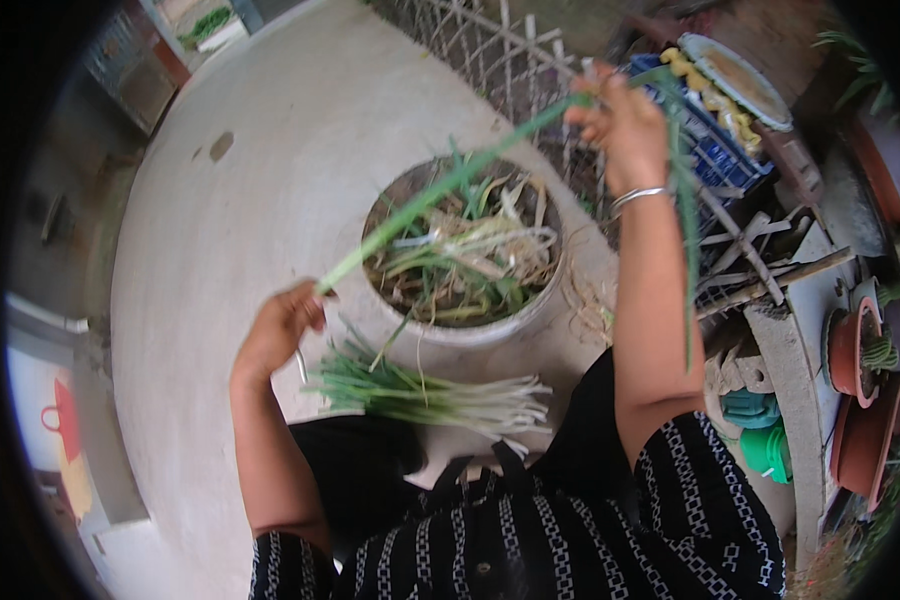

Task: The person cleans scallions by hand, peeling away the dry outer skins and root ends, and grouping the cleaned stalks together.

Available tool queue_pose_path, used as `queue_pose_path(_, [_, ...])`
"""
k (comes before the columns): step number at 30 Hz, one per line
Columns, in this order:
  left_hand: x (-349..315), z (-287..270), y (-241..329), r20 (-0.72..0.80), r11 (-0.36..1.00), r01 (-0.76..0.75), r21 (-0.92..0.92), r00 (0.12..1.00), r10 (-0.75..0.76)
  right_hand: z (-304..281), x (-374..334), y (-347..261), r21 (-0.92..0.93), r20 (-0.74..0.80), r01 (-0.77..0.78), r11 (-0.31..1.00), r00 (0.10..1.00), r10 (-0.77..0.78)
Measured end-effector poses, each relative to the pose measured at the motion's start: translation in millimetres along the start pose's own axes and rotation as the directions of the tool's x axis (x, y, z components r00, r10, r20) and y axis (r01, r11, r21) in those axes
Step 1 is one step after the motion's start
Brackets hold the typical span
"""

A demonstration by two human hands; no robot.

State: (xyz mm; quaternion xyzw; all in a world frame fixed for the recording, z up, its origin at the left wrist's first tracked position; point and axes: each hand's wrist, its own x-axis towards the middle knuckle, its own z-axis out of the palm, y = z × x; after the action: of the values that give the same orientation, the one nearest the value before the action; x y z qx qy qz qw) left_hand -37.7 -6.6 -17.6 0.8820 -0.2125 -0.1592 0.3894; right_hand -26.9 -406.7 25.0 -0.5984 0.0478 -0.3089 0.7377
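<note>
A long green onion [440, 198] is stretched slantwise between my two hands. My left hand [285, 325] is closed round its pale lower end. Up at the right, my right hand [625, 125], with a bracelet at the wrist, has its fingers closed on the green leaves; some leaf ends hang down past my forearm. Below the stretched stalk stands a round tub [470, 332] full of peeled onion leaves, roots and dry skins [490, 250]. A bundle of green onions [420, 390] lies between the tub and me, white ends toward the right.
Pale concrete floor [230, 220] spreads to the left. A lattice fence [500, 50] runs along the upper right, beside a blue crate [705, 145]. Potted cacti [855, 350] stand on a ledge at the right, near a green container [765, 453].
</note>
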Motion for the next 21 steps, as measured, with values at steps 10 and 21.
queue_pose_path(10, [-2, 7, -67, -0.171, 0.36, -0.045, -0.932, 0.929, -0.328, -43, -27, 113, -0.786, 0.618, 0.615, 0.064, 0.782, 0.081])
queue_pose_path(21, [-14, 323, -238, 0.567, -0.471, 0.336, -0.816, 0.301, -0.767, -135, -39, 121, -0.945, 0.326, 0.312, 0.096, 0.914, 0.242])
